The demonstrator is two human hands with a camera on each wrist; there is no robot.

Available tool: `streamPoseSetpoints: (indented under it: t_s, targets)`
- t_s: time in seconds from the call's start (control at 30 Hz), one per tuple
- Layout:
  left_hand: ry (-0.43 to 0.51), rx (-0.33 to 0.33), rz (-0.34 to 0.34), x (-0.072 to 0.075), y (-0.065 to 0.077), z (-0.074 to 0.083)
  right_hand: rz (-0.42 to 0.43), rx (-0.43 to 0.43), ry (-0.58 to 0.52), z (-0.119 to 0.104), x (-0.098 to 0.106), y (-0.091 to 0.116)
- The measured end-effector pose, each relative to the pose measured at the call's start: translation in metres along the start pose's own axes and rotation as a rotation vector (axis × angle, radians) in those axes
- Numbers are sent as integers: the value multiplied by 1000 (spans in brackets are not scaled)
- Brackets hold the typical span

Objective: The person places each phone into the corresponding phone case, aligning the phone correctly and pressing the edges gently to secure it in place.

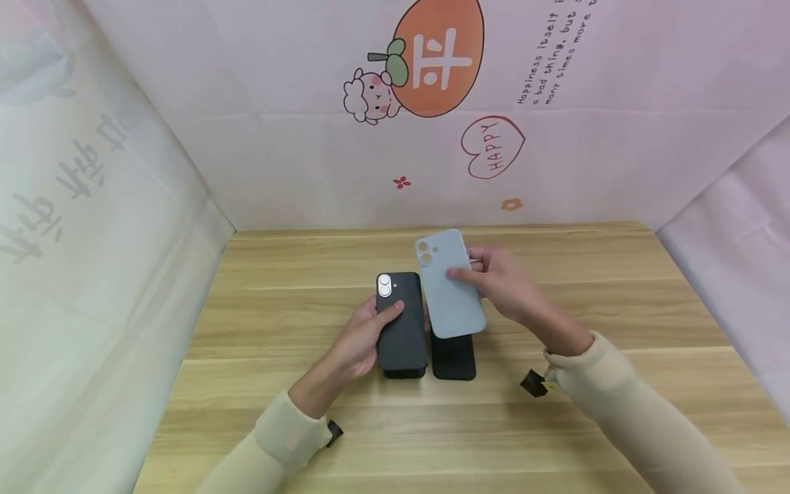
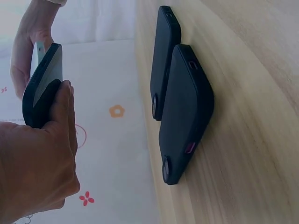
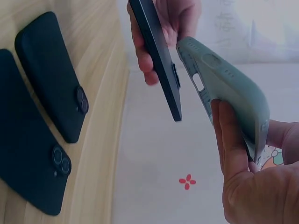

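Observation:
My left hand [image 1: 358, 337] grips a dark phone [image 1: 402, 336], its thumb lying across the back below two camera lenses. The right hand [image 1: 505, 280] pinches a pale blue phone case [image 1: 455, 296] by its side edge, thumb on the outer face. Camera cutouts show at the case's top corner. In the right wrist view, the case [image 3: 238, 88] looks hollow, with the dark phone [image 3: 156, 56] beside it. Below the hands, two black phones [image 2: 184, 107] [image 3: 51, 74] lie side by side, camera side up; the head view shows them partly covered by the held things.
The wooden table [image 1: 278, 302] runs back to a white printed cloth [image 1: 296, 165], with more cloth hanging at both sides. Small black pieces [image 1: 533, 383] stick out by the cuffs of both sleeves [image 1: 601, 381].

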State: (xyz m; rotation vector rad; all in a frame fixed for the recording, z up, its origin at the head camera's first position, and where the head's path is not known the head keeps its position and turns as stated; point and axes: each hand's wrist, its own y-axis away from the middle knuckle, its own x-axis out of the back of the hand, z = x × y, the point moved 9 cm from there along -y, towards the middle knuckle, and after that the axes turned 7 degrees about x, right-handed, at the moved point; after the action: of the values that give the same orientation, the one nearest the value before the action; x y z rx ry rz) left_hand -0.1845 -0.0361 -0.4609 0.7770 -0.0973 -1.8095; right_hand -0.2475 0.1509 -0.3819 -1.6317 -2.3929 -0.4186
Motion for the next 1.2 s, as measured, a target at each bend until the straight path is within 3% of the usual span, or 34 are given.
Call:
streamPoseSetpoints:
  t_s: [0.23, 0.47, 0.67, 0.93, 1.2]
  targets:
    - [53, -36, 20, -4, 1, 2, -14, 23, -51, -4, -17, -5]
    - [107, -82, -106, -17, 4, 6, -68, 20, -158, -2, -40, -6]
    - [101, -82, -142, -23, 6, 7, -90, 42, -201, -1, -51, -6]
    - [70, -60, -144, -24, 3, 2, -101, 42, -275, 1, -62, -6]
    - [23, -42, -84, -22, 2, -3, -110, 40, -253, 2, -69, -5]
